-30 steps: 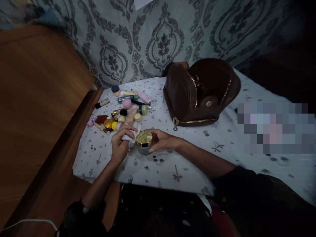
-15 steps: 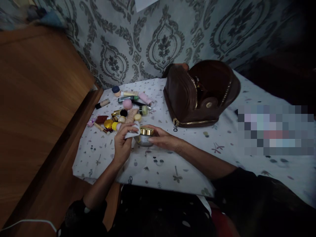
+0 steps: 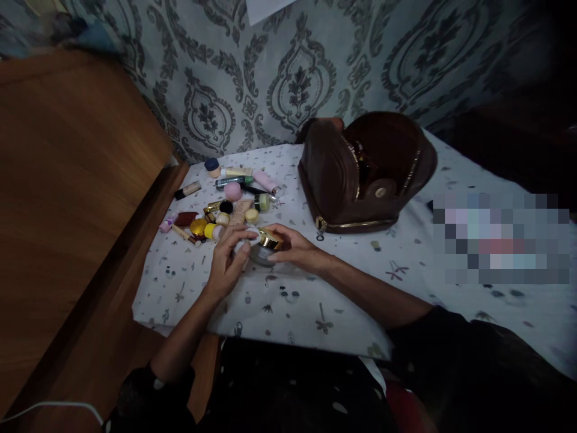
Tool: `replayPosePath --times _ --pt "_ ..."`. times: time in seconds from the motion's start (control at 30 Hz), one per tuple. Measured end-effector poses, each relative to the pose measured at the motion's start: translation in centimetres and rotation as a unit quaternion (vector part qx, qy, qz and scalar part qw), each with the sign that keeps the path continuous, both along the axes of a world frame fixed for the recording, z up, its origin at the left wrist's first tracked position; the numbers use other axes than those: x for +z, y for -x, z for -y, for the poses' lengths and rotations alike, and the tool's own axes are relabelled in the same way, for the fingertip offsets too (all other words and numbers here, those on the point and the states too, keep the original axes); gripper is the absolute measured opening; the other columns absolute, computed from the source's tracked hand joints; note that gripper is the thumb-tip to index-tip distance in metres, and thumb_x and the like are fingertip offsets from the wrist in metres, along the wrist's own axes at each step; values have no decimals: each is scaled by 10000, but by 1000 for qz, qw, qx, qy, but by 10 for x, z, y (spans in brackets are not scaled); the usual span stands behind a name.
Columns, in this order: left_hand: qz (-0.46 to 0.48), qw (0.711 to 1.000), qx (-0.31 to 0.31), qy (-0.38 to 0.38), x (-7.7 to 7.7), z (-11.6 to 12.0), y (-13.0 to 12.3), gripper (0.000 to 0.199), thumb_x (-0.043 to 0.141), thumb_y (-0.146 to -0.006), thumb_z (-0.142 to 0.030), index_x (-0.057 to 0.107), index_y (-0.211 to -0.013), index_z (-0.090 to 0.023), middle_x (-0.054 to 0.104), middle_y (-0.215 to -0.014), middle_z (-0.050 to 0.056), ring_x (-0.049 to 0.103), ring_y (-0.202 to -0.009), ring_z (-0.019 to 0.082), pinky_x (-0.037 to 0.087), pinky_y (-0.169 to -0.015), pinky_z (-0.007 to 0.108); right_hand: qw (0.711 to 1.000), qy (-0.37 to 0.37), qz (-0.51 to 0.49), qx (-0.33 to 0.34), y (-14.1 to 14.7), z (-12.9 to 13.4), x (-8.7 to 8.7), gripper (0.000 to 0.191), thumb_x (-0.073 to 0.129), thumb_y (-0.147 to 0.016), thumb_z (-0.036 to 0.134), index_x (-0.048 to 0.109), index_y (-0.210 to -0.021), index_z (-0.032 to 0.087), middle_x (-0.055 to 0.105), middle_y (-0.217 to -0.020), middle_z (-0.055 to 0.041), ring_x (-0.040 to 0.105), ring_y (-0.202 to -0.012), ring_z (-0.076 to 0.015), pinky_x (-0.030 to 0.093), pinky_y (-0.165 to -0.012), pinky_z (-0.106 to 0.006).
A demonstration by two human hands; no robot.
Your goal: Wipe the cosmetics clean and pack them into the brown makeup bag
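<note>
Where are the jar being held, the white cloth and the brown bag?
Jar (image 3: 271,240): head view, on its gold lid.
White cloth (image 3: 253,236): head view, on its uncovered part.
Brown bag (image 3: 328,171): head view, outer wall.

Open brown bag (image 3: 329,174), patterned wall covering (image 3: 297,84), wooden panel (image 3: 67,162), pale cable (image 3: 58,402)

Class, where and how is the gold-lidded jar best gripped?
Probably around the side of the jar, from the right, as the right hand does: its round body fits between fingers and thumb, while the left hand and white cloth occupy its left.
</note>
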State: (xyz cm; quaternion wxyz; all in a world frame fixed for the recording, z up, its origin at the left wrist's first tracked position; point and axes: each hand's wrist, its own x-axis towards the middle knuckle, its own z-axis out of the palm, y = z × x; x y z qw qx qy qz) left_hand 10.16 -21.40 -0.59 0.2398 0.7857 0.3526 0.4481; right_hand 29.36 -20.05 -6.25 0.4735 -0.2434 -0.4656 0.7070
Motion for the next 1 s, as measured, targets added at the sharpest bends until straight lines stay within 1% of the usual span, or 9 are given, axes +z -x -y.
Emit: replayPosePath --times 0.1,0.23,0.37,0.5,0.6,0.73,0.87,0.93,1.0 --pt "-9 1000 14 7 -2 -2 1 177 539 -951 -294 692 -993 -214 669 -1036 56 610 -1066 211 469 -945 359 1000 -4 15 1 0 1 0 634 904 -541 223 607 -1101 235 655 -961 46 619 -905 -126 479 -845 -252" --pt "5 998 3 69 -4 -11 5 265 605 -915 -367 626 -1131 -217 673 -1096 60 618 -1030 217 481 -909 341 1000 -10 27 9 0 2 0 693 902 -539 222 592 -1159 241 664 -1078 9 631 -1000 -165 494 -901 -293" --pt "-13 994 -31 107 -5 -19 10 251 591 -916 -418 649 -1041 -209 678 -1044 62 614 -1013 222 465 -921 337 998 -24 54 -9 -1 2 -2 702 907 -531 238 589 -1157 239 663 -1063 -1 636 -977 -174 515 -885 -306" --pt "-30 991 -57 117 -5 -20 12 230 564 -933 -401 629 -1034 -206 683 -1068 64 615 -1039 217 460 -930 328 995 -44 83 -17 -1 1 -4 692 904 -536 254 575 -1145 236 649 -1032 2 623 -958 -168 506 -868 -303" --pt "-53 994 -32 90 -6 -19 12 191 570 -930 -352 645 -1022 -202 695 -994 49 625 -976 213 467 -886 323 989 -75 121 -32 1 1 -6 652 901 -546 285 566 -1103 232 623 -984 12 605 -922 -158 491 -858 -303" --pt "-83 995 -10 44 -8 -18 12 171 575 -928 -288 669 -1027 -185 703 -1017 63 625 -989 218 458 -898 336 974 -129 179 -49 4 3 -10 642 890 -572 360 556 -1101 220 587 -931 12 581 -826 -146 499 -793 -304" --pt "-120 993 -3 5 -6 -16 12 154 573 -935 -264 679 -1016 -187 699 -987 64 626 -963 218 466 -854 332 951 -205 217 -77 4 4 -12 741 866 -621 411 540 -1259 221 610 -1110 -49 593 -975 -206 490 -899 -370" --pt "-143 990 1 -7 -3 -14 12 141 576 -938 -256 677 -1012 -192 693 -963 57 625 -941 214 468 -834 324 941 -229 236 -84 2 5 -11 731 859 -635 430 557 -1268 222 615 -1158 -61 588 -1037 -237 475 -946 -400" --pt "-163 986 4 -21 -1 -12 13 129 577 -939 -244 674 -1006 -192 685 -943 52 621 -919 207 471 -818 313 935 -233 255 -86 1 5 -10 710 849 -648 446 573 -1263 222 624 -1148 -63 594 -1031 -247 483 -936 -407"
